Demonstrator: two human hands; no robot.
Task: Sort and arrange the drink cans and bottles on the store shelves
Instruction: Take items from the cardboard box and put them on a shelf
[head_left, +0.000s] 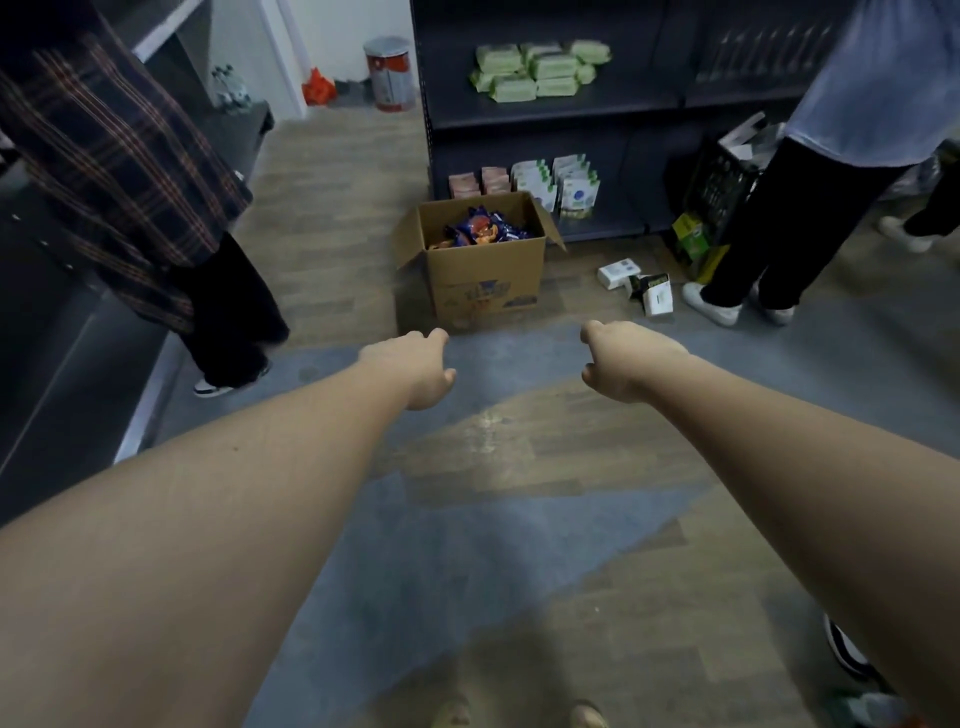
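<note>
Both arms out over the floor (519, 441), wood-look planks with grey patches. Left hand (415, 366) and right hand (621, 364) loosely curled, holding nothing. Square cardboard box (485, 275) ahead, flaps open, glossy snack bags inside. Clear bottles (231, 88) far left on dark shelf.

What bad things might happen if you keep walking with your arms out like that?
1. You might trip: small boxes lie loose on the floor, right of the open cardboard box.
2. You might bump someone: a person in a plaid coat stands close on the left, another in black trousers on the right.
3. The left hand and right hand hold nothing, and no drink cans are clearly in view here.
</note>
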